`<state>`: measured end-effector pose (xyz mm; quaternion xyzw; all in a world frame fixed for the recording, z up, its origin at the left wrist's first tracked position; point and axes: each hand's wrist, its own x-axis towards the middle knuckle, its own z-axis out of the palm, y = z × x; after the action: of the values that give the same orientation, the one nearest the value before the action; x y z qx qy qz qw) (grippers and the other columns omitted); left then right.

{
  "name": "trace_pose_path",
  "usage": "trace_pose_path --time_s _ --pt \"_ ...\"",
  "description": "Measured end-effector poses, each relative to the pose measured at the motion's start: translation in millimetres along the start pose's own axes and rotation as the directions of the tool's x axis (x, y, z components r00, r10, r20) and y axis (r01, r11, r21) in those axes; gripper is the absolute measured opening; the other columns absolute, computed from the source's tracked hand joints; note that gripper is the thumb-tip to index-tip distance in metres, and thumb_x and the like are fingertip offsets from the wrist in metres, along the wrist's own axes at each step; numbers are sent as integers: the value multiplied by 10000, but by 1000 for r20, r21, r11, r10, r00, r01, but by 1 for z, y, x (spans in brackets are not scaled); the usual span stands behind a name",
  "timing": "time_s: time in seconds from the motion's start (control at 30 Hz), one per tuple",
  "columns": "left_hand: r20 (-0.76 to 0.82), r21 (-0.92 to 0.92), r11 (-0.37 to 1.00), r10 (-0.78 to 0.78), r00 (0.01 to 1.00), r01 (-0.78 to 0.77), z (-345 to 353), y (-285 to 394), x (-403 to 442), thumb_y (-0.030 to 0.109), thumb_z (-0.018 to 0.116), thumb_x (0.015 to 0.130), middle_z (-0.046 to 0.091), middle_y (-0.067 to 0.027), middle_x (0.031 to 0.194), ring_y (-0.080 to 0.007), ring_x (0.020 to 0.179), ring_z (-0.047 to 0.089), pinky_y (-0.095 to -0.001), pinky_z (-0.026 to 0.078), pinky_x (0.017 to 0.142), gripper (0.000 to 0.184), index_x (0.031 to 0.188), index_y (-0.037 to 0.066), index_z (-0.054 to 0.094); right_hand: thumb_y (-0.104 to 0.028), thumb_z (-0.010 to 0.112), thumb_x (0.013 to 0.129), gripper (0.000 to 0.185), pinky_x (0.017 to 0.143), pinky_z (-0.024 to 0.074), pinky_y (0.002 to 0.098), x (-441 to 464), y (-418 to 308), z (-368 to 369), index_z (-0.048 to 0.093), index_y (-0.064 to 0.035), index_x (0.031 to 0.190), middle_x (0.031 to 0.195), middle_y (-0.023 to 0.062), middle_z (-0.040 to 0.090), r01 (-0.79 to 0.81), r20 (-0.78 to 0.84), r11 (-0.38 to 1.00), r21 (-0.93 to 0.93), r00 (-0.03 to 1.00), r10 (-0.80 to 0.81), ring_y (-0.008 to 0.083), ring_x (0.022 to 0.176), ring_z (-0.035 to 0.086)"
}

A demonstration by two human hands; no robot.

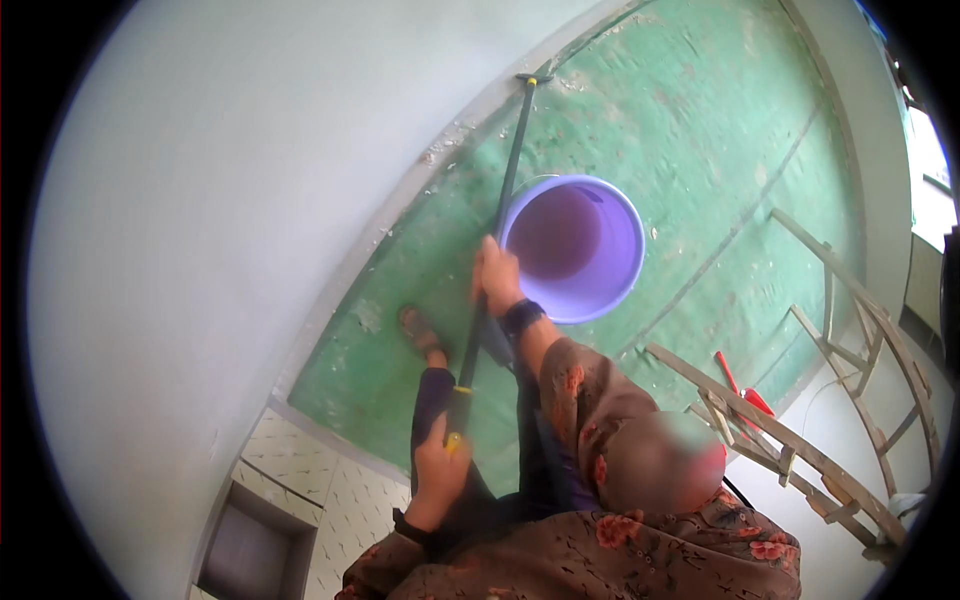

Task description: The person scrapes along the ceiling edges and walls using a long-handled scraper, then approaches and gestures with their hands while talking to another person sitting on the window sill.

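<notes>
A long dark pole with a narrow crosswise blade, which looks like a long-handled scraper (515, 140), slants up across the view. Its blade touches the base of the pale wall. My left hand (440, 470) is closed around the yellow-marked lower end, near my lap. Farther up the pole, my right hand (497, 275) grips the shaft, just beside a purple bucket (625, 245). The bucket stands upright on the green floor, with murky brownish liquid in its bottom.
The scuffed green floor (720, 110) carries pale flakes along the wall (220, 180). Wooden trestle-like frames (800, 450) stand at right, near a red tool (757, 402). A dark recessed box (255, 550) is at lower left, beside patterned tiles (355, 500).
</notes>
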<state>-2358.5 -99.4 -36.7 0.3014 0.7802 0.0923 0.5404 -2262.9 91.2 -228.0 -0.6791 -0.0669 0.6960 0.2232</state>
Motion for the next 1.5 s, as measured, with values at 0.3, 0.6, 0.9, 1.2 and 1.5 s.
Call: trace_pose_path --time_s 0.3,0.6,0.9,1.2,1.5 --pt "-36 32 999 -31 999 32 2 -21 -25 160 593 745 602 -241 856 -385 760 602 -400 475 668 466 1165 -16 493 -353 395 912 393 354 336 315 -22 19 1 503 -17 741 502 46 432 -6 9 1000 -13 1000 6 168 371 414" --pt "-20 46 999 -7 1000 7 -3 -20 -30 164 606 736 606 -232 843 -387 752 599 -399 478 657 485 1176 0 486 -374 383 920 376 343 358 309 -23 17 2 436 -14 824 517 45 409 -59 17 998 23 998 59 155 377 390" --pt "-13 38 999 -16 1000 17 -7 -11 -21 160 606 737 614 -220 861 -364 773 608 -383 480 674 483 1183 13 494 -369 392 922 373 326 347 298 -19 21 4 432 -14 817 513 39 401 -29 20 1000 7 999 29 149 358 380" --pt "7 -64 998 8 1000 -7 -10 -27 -30 144 617 740 614 -213 857 -311 750 620 -355 479 671 464 1149 -41 501 -338 400 927 357 306 338 304 -29 27 6 447 -6 804 488 46 403 4 -26 999 -41 1000 -5 165 333 396" --pt "29 -172 982 83 996 -77 2 7 21 97 606 746 573 -122 723 -187 621 547 -307 449 583 392 1118 -6 534 -332 400 918 354 347 367 331 6 -32 -4 477 -8 796 480 75 424 107 -42 991 -81 993 -111 193 365 431"
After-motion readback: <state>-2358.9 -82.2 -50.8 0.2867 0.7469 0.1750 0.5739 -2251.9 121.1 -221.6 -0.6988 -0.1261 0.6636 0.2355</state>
